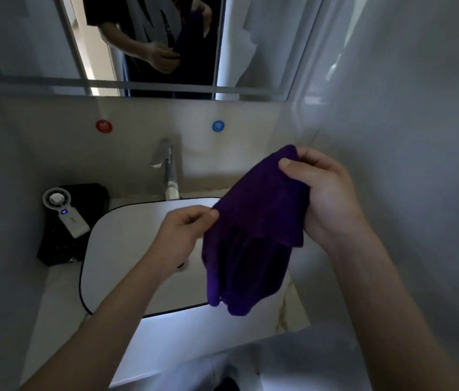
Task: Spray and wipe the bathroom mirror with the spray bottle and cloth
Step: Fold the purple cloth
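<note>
I hold the purple cloth (253, 235) up over the right side of the white sink (126, 241), between my two hands. My right hand (327, 193) is closed around its upper far corner, thumb pressed on top and fingers wrapped behind the fabric. My left hand (186, 235) pinches the cloth's left edge between thumb and fingertips, the other fingers curled in. The cloth hangs folded and bunched, its lower end drooping toward the near right rim of the sink. Beyond the sink stands the chrome faucet (167, 167), and on the wall behind it a red sticker (104, 126) to the left and a blue sticker (218, 126) to the right. The mirror (25, 52) runs along the far wall above them, and in it I see my hands and the cloth reflected. On the counter left of the sink a small white handheld fan (64, 210) lies on a black case (81, 198)
</note>
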The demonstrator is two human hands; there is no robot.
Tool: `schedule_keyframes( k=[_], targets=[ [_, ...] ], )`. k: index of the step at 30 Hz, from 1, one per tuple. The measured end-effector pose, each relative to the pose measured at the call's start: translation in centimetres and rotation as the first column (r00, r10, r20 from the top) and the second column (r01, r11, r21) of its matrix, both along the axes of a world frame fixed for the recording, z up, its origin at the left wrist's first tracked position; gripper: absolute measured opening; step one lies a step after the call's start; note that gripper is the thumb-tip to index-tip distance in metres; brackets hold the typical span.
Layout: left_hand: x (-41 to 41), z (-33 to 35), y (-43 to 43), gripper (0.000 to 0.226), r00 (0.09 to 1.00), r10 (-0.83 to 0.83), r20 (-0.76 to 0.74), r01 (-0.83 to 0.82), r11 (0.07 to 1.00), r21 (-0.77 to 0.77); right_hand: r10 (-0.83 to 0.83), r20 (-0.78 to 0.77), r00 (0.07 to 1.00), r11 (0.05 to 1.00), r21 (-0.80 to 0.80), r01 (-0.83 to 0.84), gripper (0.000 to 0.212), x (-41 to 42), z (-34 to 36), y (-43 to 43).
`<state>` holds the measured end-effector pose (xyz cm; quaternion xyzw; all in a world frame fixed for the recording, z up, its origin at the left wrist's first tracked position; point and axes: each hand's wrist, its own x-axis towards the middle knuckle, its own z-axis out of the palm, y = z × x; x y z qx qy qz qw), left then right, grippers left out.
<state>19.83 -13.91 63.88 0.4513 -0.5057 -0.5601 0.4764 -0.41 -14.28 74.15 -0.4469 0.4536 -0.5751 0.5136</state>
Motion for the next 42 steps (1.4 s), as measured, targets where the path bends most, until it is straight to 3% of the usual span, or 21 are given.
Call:
schedule_keyframes(
  k=[6, 10, 12, 13, 16, 18, 20, 21, 25, 28, 30, 33, 35, 39, 42],
  targets=[
    [3.6, 4.7, -1.9, 0.027, 0.985, 0.114, 0.126, -0.089, 0.977, -0.193, -0.033, -0.062, 0.998, 0.997, -0.069, 0.029, 0.029, -0.8, 0.4, -2.1],
    [5.0, 7.5, -3.3, 0.029, 0.950, 0.198, 0.242, -0.126, 0.951, -0.283, 0.035, -0.013, 0.999, 0.999, -0.007, -0.035, 0.028, -0.4, 0.8, -3.3],
    [4.9, 8.9, -4.1, 0.034, 0.933, 0.222, 0.283, -0.133, 0.943, -0.304, 0.082, -0.109, 0.991, 0.996, 0.028, -0.080, 0.026, 0.2, 1.3, -4.1],
    [4.7, 9.8, -4.6, 0.035, 0.919, 0.244, 0.311, -0.139, 0.935, -0.326, 0.103, -0.243, 0.965, 0.995, 0.014, -0.102, 0.026, 0.6, 1.7, -4.5],
    [4.3, 12.9, -6.8, 0.028, 0.872, 0.295, 0.390, -0.114, 0.898, -0.425, 0.231, -0.668, 0.707, 0.951, 0.002, -0.309, 0.056, 1.7, 2.8, -5.2],
    [4.1, 15.3, -8.0, 0.025, 0.840, 0.303, 0.450, -0.051, 0.870, -0.490, 0.455, -0.715, 0.530, 0.843, 0.154, -0.515, 0.063, 2.9, 3.2, -5.1],
    [3.8, 17.0, -8.8, 0.023, 0.780, 0.299, 0.550, 0.045, 0.849, -0.527, 0.581, -0.691, 0.430, 0.736, 0.219, -0.641, 0.051, 4.2, 2.9, -5.0],
    [3.5, 17.5, -9.2, 0.021, 0.748, 0.290, 0.597, 0.092, 0.845, -0.526, 0.602, -0.664, 0.445, 0.708, 0.186, -0.681, 0.039, 4.7, 2.6, -5.0],
    [2.4, 16.9, -10.4, 0.020, 0.739, 0.201, 0.644, 0.140, 0.888, -0.437, 0.698, -0.210, 0.685, 0.711, 0.081, -0.699, 0.027, 5.6, 2.2, -4.8],
    [3.2, 14.3, -10.4, 0.026, 0.771, 0.083, 0.631, 0.110, 0.959, -0.260, 0.658, 0.174, 0.732, 0.733, 0.072, -0.676, 0.022, 5.8, 2.3, -5.1],
    [4.8, 11.8, -9.6, 0.035, 0.783, 0.035, 0.621, 0.062, 0.989, -0.134, 0.576, 0.310, 0.756, 0.760, 0.139, -0.635, 0.015, 5.8, 2.2, -5.2],
    [6.7, 6.6, -7.5, 0.036, 0.872, 0.107, 0.478, -0.144, 0.989, 0.040, 0.452, 0.404, 0.795, 0.786, 0.242, -0.569, 0.021, 5.5, 1.6, -5.2],
    [6.4, 3.1, -5.8, 0.041, 0.909, 0.090, 0.407, -0.190, 0.959, 0.211, 0.384, 0.453, 0.805, 0.804, 0.265, -0.532, 0.023, 5.4, 1.2, -5.3],
    [3.8, -1.2, -3.4, 0.031, 0.856, -0.203, 0.476, 0.036, 0.941, 0.336, 0.386, 0.448, 0.807, 0.796, 0.281, -0.536, 0.037, 5.5, 0.5, -5.4],
    [2.0, -0.8, -3.0, 0.033, 0.960, -0.166, 0.226, 0.097, 0.953, 0.287, 0.382, 0.421, 0.822, 0.808, 0.279, -0.519, 0.032, 4.8, 0.8, -5.3]
  ],
)
